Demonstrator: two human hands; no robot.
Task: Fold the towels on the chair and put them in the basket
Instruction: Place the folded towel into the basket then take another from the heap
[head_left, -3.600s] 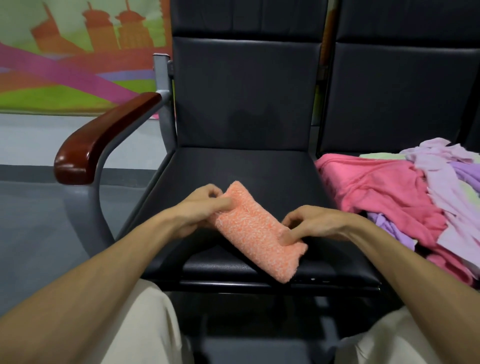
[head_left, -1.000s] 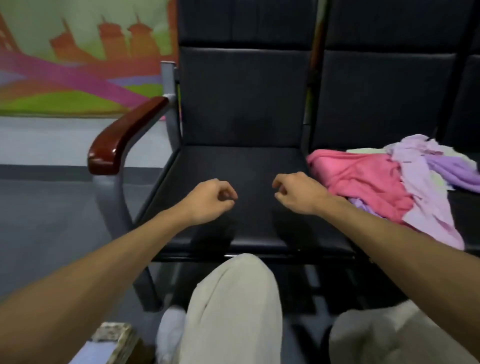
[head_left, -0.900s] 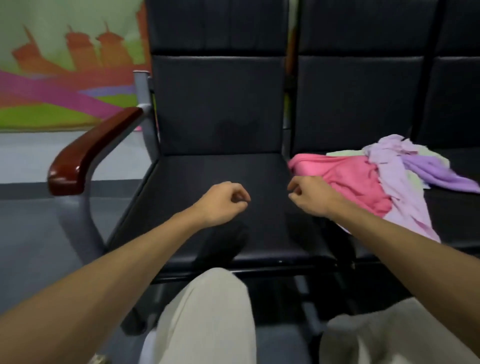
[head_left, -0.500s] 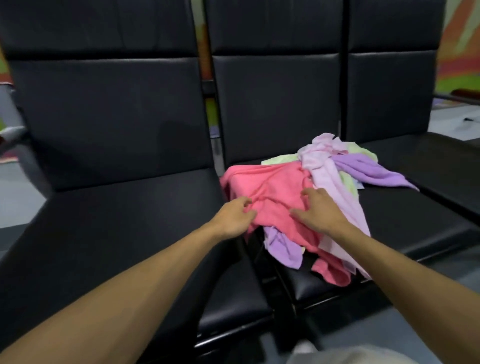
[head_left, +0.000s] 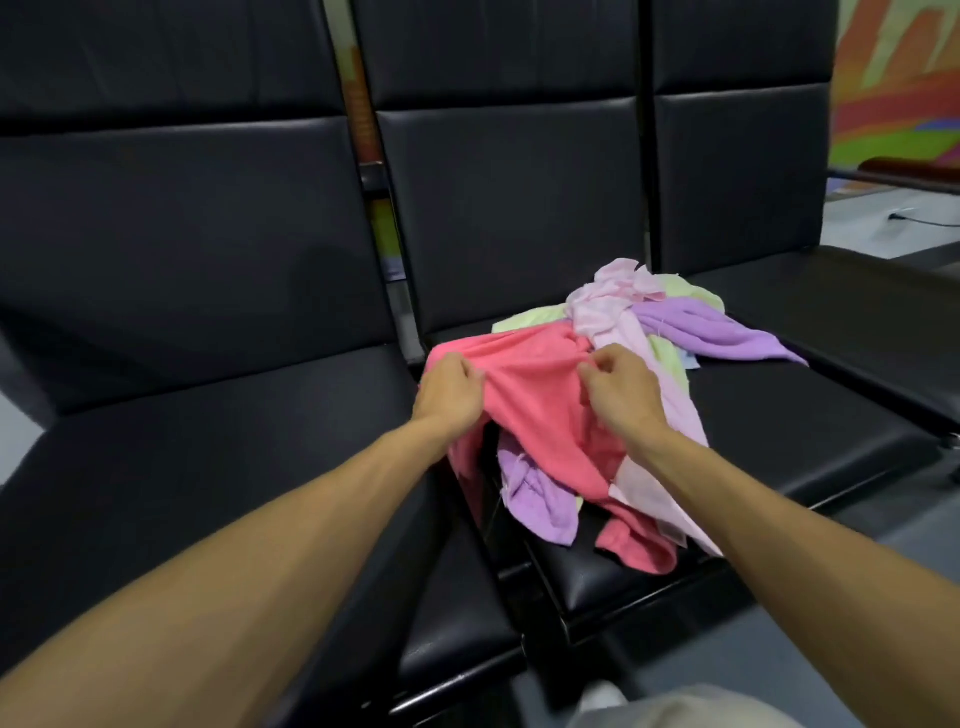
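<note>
1. Front edge of the middle seat (head_left: 779, 441): a corner of the pink towel (head_left: 540, 400) and a lilac towel (head_left: 540, 504) hang near the edge, above the floor. Risk: either one slides off if the pile is dragged forward.

2. Left hand (head_left: 449, 395): the grip is closed, with the fingers curled into the left border of the pink towel. Right hand (head_left: 621, 400): the grip is closed too, pinching the same towel further right. The cloth between the two hands is raised and bunched, not flat.

3. The pink towel lies on top of the pile at its left side, on the middle seat. The lilac towel runs under it. A pale pink towel (head_left: 613, 322) lies across its right border. Risk: a straight lift carries these two along, because they overlap the pink towel and their edges look frayed. Separate the layers before pulling.

4. Behind these, a green towel (head_left: 524, 322) lies at the bottom of the pile. Risk: it is pulled out of place with the rest.

5. The left seat (head_left: 208, 441) offers a flat area for folding.

6. The basket is not in view, so its position cannot be stated.
</note>
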